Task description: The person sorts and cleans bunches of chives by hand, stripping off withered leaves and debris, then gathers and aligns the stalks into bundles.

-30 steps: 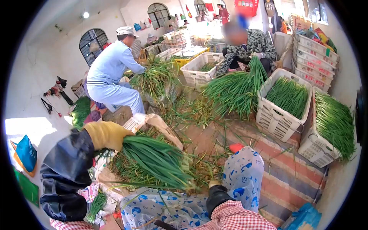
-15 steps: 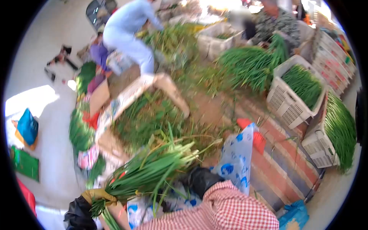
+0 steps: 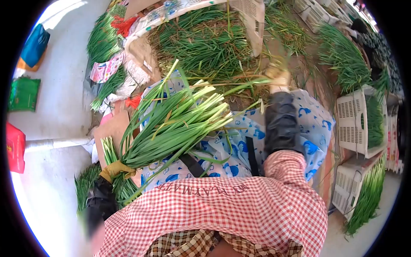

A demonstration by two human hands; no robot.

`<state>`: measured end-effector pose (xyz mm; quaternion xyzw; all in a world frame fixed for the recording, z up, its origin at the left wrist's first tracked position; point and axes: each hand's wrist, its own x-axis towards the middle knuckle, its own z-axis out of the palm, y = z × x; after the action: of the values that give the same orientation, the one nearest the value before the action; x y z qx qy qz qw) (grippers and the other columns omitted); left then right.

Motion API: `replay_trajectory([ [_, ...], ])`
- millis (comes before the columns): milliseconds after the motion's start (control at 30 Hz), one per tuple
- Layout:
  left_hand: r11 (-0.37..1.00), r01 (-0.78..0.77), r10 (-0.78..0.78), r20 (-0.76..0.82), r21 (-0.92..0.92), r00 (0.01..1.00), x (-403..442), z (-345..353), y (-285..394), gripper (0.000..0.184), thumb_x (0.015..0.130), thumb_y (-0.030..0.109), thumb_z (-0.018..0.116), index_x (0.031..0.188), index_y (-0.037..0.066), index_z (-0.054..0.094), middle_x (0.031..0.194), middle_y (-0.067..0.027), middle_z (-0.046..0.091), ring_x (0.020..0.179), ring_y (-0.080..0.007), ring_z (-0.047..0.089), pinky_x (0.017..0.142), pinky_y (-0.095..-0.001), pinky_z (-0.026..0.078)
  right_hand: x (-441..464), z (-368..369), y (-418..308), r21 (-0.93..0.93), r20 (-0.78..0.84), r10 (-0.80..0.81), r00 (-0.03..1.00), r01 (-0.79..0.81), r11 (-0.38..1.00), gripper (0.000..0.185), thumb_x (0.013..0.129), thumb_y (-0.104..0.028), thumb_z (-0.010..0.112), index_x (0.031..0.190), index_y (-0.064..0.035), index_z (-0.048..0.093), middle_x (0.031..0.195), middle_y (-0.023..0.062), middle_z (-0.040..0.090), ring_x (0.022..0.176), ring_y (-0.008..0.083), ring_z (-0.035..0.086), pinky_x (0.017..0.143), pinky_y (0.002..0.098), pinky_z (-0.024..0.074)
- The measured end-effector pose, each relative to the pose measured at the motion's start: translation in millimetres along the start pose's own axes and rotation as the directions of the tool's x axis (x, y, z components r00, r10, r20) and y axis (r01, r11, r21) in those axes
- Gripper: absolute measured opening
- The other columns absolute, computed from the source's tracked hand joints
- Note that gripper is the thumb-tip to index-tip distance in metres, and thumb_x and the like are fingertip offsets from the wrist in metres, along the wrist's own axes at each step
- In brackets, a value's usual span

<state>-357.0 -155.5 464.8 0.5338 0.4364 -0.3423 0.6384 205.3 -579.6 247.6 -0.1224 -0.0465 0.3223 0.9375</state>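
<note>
A yellowish-brown glove covers my left hand (image 3: 116,170), which is wrapped round the leafy end of a big bunch of garlic chives (image 3: 171,132). The bunch slants across my lap, pale stem ends up and to the right. Out to the right, past those ends, my right hand (image 3: 279,76) is smeared by motion; it closes on a few stray chive leaves (image 3: 252,82) trailing from it. Beneath the bunch, a white plastic apron with blue prints (image 3: 310,128) covers my lap. Some more chives (image 3: 109,150) rest on cardboard beside my left hand.
In front, a pale crate frame (image 3: 141,32) surrounds a heap of loose green and yellowed leaves (image 3: 205,43). White crates (image 3: 352,124) of chives line the right side. Chive bundles (image 3: 105,38) lie at the left, near a green bag (image 3: 24,94) and a red bag (image 3: 16,147).
My view has tipped down toward my lap. My right hand has gone from beside the bunch out to the right and forward, drawing leaves along. My left hand keeps its grip on the bunch.
</note>
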Motion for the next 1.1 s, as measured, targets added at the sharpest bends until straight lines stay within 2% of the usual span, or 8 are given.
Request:
replay_trajectory([
  [67, 0.994, 0.003, -0.004, 0.010, 0.105, 1.000, 6, -2, -3, 0.018, 0.079, 0.009, 0.073, 0.089, -0.004, 0.066, 0.072, -0.0101, 0.063, 0.054, -0.0143, 0.054, 0.049, -0.0260, 0.039, -22, 6, -25, -0.572, -0.690, -0.554, 0.466, 0.117, 0.812, 0.041, 0.092, -0.043, 0.049, 0.102, -0.0061, 0.066, 0.081, 0.0104, 0.063, 0.064, 0.0243, 0.062, 0.050, 0.0404, 0.0508],
  [167, 0.999, -0.001, 0.001, 0.006, 0.035, 1.000, 6, -6, -12, 0.019, 0.077, 0.007, 0.073, 0.091, -0.004, 0.066, 0.074, -0.0114, 0.064, 0.054, -0.0148, 0.055, 0.049, -0.0264, 0.040, -42, -49, -78, -0.693, -0.630, -0.611, 0.479, -0.702, 0.165, 0.050, 0.090, -0.046, 0.052, 0.117, -0.0048, 0.063, 0.110, 0.0187, 0.064, 0.100, 0.0333, 0.064, 0.082, 0.0480, 0.0534],
  [233, 1.000, -0.014, 0.014, 0.005, 0.020, 1.000, 4, -5, -9, 0.019, 0.076, 0.006, 0.074, 0.090, -0.004, 0.067, 0.074, -0.0118, 0.065, 0.056, -0.0147, 0.055, 0.050, -0.0262, 0.041, -48, -85, -79, -0.294, -0.344, -0.482, 0.806, -0.580, -0.760, 0.055, 0.087, -0.050, 0.053, 0.117, -0.0056, 0.063, 0.114, 0.0205, 0.064, 0.110, 0.0347, 0.059, 0.096, 0.0453, 0.0456],
  [300, 0.998, 0.002, -0.001, -0.020, 0.059, 1.000, 5, -7, -4, 0.018, 0.076, 0.005, 0.074, 0.089, -0.004, 0.067, 0.073, -0.0115, 0.065, 0.055, -0.0144, 0.055, 0.050, -0.0261, 0.041, -30, 36, -27, -0.293, -0.536, -0.307, 0.786, -0.514, -0.806, 0.061, 0.085, -0.053, 0.053, 0.122, -0.0052, 0.059, 0.122, 0.0213, 0.060, 0.115, 0.0348, 0.056, 0.099, 0.0409, 0.0418],
  [400, 0.995, 0.017, -0.012, -0.049, 0.101, 0.999, 1, -1, 4, 0.015, 0.074, 0.004, 0.074, 0.086, -0.003, 0.067, 0.071, -0.0104, 0.065, 0.054, -0.0137, 0.055, 0.048, -0.0261, 0.041, 7, 111, 55, -0.886, -0.333, 0.123, 0.935, -0.265, -0.379, 0.079, 0.080, -0.064, 0.057, 0.132, -0.0051, 0.052, 0.137, 0.0175, 0.049, 0.125, 0.0275, 0.048, 0.105, 0.0347, 0.0352],
  [600, 0.985, 0.029, -0.015, -0.081, 0.169, 0.997, -7, 11, -4, 0.017, 0.075, 0.003, 0.074, 0.089, -0.003, 0.066, 0.073, -0.0102, 0.065, 0.055, -0.0140, 0.055, 0.049, -0.0263, 0.041, 16, 223, 211, -0.990, -0.046, 0.807, 0.588, -0.137, 0.044, 0.047, 0.088, -0.036, 0.065, 0.123, -0.0050, 0.058, 0.105, 0.0059, 0.065, 0.097, 0.0142, 0.059, 0.088, 0.0281, 0.0449],
  [933, 0.948, -0.055, 0.084, -0.080, 0.313, 0.993, -13, 19, 6, 0.025, 0.072, 0.005, 0.077, 0.094, 0.000, 0.066, 0.073, -0.0065, 0.066, 0.056, -0.0118, 0.056, 0.048, -0.0263, 0.042, -20, 215, 189, -0.045, 0.257, 0.851, 0.457, -0.874, 0.483, 0.033, 0.096, -0.022, 0.049, 0.066, -0.0151, 0.038, 0.060, -0.0067, 0.032, 0.042, 0.0027, 0.026, 0.039, 0.0204, 0.0200],
  [1100, 0.960, 0.008, 0.014, -0.079, 0.281, 0.997, -7, 14, -4, 0.024, 0.072, 0.006, 0.077, 0.093, 0.000, 0.068, 0.073, -0.0048, 0.067, 0.057, -0.0112, 0.056, 0.049, -0.0271, 0.043, 1, 138, 63, 0.207, -0.126, 0.409, 0.904, -0.379, 0.902, 0.026, 0.093, -0.014, 0.047, 0.067, -0.0152, 0.042, 0.057, -0.0029, 0.044, 0.040, 0.0042, 0.030, 0.034, 0.0201, 0.0215],
])
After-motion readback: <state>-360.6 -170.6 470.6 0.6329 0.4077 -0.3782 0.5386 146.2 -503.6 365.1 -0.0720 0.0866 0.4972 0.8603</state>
